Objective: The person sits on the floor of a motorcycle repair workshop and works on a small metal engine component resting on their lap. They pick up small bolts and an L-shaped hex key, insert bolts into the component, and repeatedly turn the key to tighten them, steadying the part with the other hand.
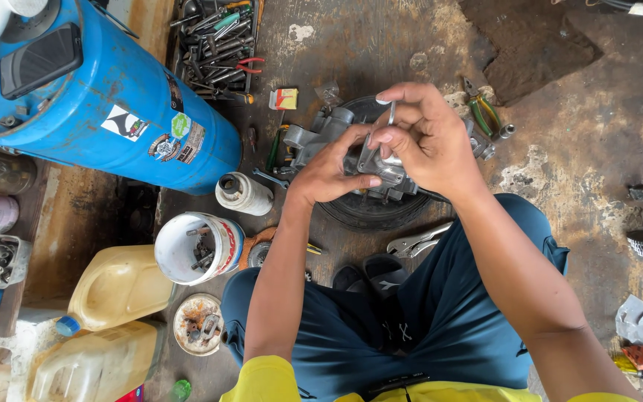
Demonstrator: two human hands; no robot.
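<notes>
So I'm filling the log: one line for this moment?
left hand holds metal part | right hand on top | tyre below

blue drum [113, 97], yellow jugs [117, 286], grey metal part [381, 167], dark teal shorts [440, 313]

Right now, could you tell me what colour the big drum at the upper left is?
The drum is bright blue, with a few stickers on its side; the head view shows it.

Count, head view:
- Hands: 2, left hand [330, 173] and right hand [426, 138].
- Grey metal engine part [321, 134]: 1.
- Blue drum [106, 89]: 1.
- Yellow jerrycans: 2 [117, 286], [98, 365].
- White tub of small parts [196, 249]: 1.
- Locking pliers [418, 242]: 1.
- Green-handled pliers [485, 113]: 1.
- Loose tools in tray [217, 48]: too many to count.
</notes>
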